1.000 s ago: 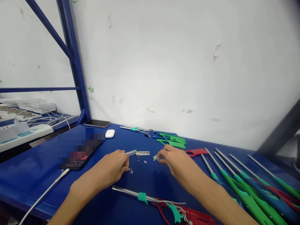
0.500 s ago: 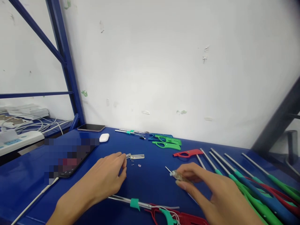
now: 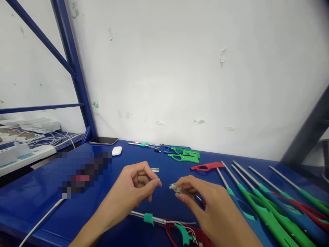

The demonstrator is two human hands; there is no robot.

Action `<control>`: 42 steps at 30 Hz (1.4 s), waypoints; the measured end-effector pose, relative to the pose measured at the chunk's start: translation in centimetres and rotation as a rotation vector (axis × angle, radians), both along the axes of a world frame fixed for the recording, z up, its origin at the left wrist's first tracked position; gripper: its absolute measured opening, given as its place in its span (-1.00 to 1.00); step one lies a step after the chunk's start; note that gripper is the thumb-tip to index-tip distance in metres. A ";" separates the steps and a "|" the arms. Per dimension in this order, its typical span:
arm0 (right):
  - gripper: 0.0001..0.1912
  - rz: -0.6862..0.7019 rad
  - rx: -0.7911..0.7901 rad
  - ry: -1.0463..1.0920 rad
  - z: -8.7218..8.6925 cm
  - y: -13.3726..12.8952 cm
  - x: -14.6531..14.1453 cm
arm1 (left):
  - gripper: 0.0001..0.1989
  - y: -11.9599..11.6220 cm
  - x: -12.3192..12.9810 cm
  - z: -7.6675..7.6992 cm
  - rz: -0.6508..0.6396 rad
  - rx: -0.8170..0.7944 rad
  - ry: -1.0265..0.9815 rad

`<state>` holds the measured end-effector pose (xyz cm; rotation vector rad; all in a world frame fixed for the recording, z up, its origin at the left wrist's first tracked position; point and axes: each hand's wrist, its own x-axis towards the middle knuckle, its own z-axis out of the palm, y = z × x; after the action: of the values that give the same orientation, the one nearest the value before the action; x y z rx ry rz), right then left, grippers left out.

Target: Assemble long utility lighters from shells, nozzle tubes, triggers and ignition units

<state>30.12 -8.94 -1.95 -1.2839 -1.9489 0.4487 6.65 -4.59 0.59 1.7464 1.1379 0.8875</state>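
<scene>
My left hand [image 3: 141, 187] is closed in a pinch over the middle of the blue table [image 3: 123, 202], with a tiny pale piece barely showing at its fingertips. Facing it, my right hand [image 3: 197, 195] grips a small clear part [image 3: 177, 188] between thumb and fingers. A clear tube-like piece [image 3: 155, 169] lies just behind my left fingers, partly hidden. Below both hands is an opened red lighter body [image 3: 171, 233] with a metal rod [image 3: 156, 220], a teal clip and white wires; my right hand covers some of it.
Long lighters [image 3: 267, 212] with green, blue and red handles lie at the right. A red shell [image 3: 207, 166] and green shells [image 3: 183, 157] lie farther back. A phone [image 3: 103, 140], white case [image 3: 117, 151] and cable [image 3: 42, 221] are at the left.
My left hand has moved right and up off the table, closer to my right hand. My right hand has shifted slightly left; the thin metal pin sticking out of the clear part no longer shows.
</scene>
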 end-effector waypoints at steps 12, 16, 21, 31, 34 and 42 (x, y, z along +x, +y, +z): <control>-0.83 0.088 0.104 -0.059 0.2 -0.1 -0.9 | -0.57 -0.2 0.2 -0.2 -0.041 -0.005 -0.194; -0.79 0.109 0.200 -0.048 0.8 -0.3 -1.1 | -0.59 -0.3 0.2 -0.1 -0.062 -0.005 -0.219; -0.79 0.110 0.256 -0.023 1.1 -0.3 -1.0 | -0.61 -0.7 -0.1 -0.1 -0.084 0.006 -0.237; -0.74 0.145 0.277 -0.010 0.8 -0.2 -0.9 | -0.64 -1.4 0.1 0.5 -0.078 -0.018 -0.213; -0.73 0.144 0.298 -0.021 0.8 -0.1 -0.9 | -0.64 -1.7 0.1 0.4 -0.050 0.007 -0.182; -0.64 0.161 0.308 -0.065 0.0 0.4 -0.5 | -0.73 -1.9 0.3 0.5 -0.002 0.038 -0.089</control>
<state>29.58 -8.53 -1.96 -0.9610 -2.0889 0.1751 6.98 -6.49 1.13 1.7204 1.0678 0.9820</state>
